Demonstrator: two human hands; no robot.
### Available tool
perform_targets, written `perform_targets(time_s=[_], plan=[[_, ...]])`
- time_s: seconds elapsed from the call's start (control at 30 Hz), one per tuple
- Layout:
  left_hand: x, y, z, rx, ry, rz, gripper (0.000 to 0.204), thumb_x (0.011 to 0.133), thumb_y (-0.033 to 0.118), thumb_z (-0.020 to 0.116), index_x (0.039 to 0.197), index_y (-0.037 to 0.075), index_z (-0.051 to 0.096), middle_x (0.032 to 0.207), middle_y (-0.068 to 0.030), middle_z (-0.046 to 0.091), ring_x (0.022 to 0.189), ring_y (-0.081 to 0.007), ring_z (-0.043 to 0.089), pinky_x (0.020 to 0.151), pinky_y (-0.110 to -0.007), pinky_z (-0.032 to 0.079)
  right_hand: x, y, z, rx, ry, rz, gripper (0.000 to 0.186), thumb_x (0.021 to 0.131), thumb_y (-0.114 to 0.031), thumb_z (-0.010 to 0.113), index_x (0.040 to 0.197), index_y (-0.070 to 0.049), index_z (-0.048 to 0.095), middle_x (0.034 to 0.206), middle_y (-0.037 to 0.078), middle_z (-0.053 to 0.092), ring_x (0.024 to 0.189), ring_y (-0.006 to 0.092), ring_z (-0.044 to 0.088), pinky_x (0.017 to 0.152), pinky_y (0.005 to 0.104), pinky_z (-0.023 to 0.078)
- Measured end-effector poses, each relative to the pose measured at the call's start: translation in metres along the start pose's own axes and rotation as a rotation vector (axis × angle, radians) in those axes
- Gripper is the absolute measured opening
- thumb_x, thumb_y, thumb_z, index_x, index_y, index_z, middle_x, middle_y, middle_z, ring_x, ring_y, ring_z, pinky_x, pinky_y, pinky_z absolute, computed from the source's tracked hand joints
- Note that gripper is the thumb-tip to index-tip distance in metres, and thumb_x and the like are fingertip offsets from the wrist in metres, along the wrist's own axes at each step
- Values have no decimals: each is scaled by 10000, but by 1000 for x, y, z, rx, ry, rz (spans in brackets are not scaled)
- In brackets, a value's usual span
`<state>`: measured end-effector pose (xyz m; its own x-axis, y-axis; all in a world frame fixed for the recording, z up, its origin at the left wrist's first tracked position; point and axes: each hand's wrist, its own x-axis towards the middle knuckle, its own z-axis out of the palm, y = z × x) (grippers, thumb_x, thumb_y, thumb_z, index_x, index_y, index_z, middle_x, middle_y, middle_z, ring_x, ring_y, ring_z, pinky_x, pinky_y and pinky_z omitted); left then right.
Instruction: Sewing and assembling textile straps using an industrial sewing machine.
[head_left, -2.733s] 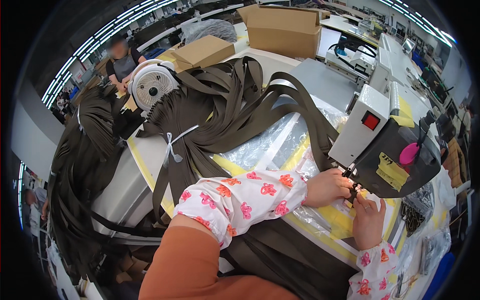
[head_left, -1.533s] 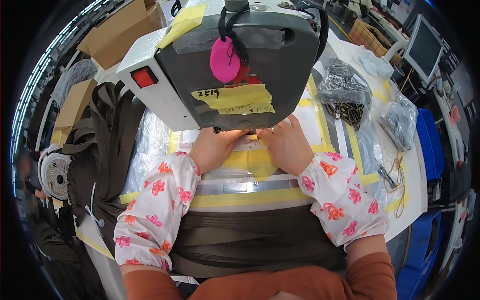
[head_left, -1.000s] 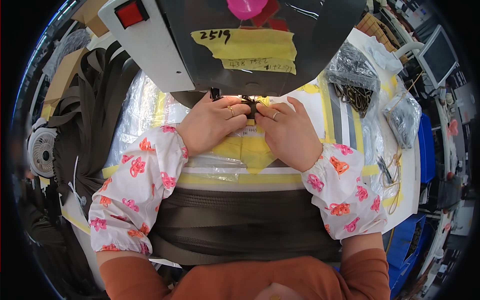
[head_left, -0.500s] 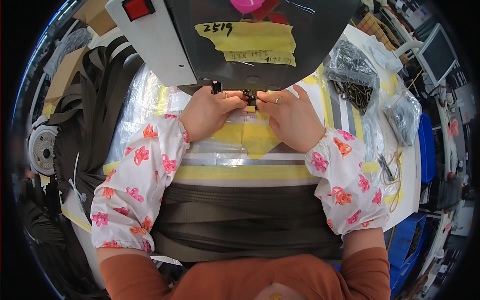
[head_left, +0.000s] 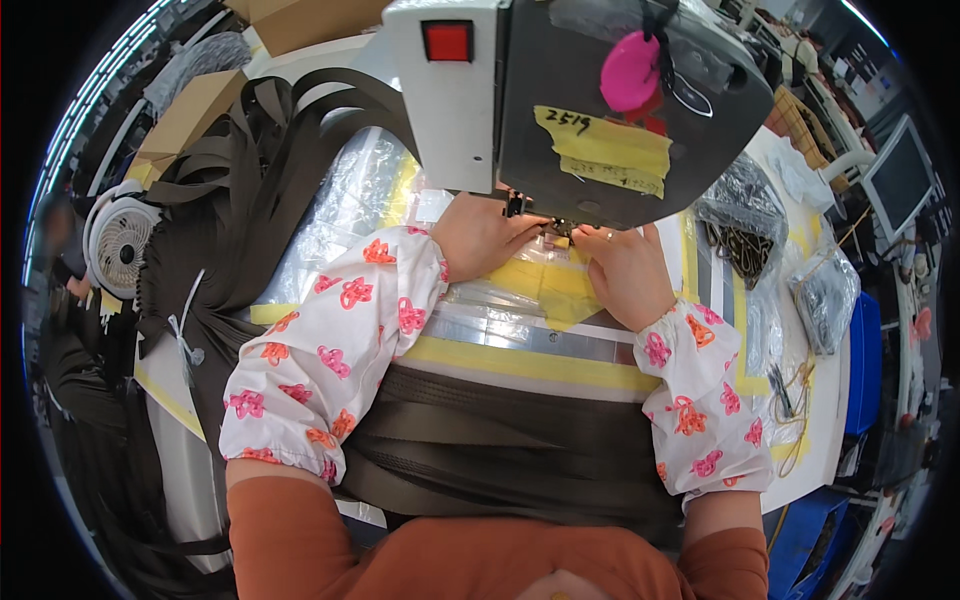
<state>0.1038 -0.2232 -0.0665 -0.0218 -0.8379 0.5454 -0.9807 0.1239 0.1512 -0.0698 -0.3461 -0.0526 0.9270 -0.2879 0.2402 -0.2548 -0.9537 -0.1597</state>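
Note:
Both my hands meet under the head of a grey and white sewing machine [head_left: 600, 110], by its needle. My left hand [head_left: 482, 236] and my right hand [head_left: 622, 272] press down on a small dark piece at the presser foot; the machine head hides the fingertips and what they pinch. The hands rest on a work surface marked with yellow tape [head_left: 545, 290]. White sleeve covers with a red flower print cover both forearms. Dark brown webbing straps [head_left: 500, 445] lie across my lap at the table's near edge.
A big heap of dark webbing straps [head_left: 250, 170] lies at the left, with a small white fan [head_left: 118, 245] beside it. Cardboard boxes [head_left: 190, 110] stand at the back left. Clear bags of dark metal hardware [head_left: 745, 230] lie at the right, near a monitor [head_left: 900, 180].
My view has swung from the table's left side onto the machine, then tilted left. Both hands have stayed together at the needle throughout.

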Motion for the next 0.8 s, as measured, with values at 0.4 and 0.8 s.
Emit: perform_targets(time_s=[0.4,0.8], plan=[[-17,-27,-70,131,-212,-339,132,788,148,568,865,45,600,822,-120,582,694,-317,590,595,-415,462,-5,6,11,23,288,-265,141,695,-61,634,824,-5,632,889,100,630,763,274,595,660,350,497],[-32,-100,-101,-2,-317,-280,123,720,81,626,821,11,627,771,-159,608,739,-344,574,644,-400,449,16,-72,19,-5,221,-541,137,665,-72,559,772,-19,491,785,117,507,744,247,559,574,328,485]])
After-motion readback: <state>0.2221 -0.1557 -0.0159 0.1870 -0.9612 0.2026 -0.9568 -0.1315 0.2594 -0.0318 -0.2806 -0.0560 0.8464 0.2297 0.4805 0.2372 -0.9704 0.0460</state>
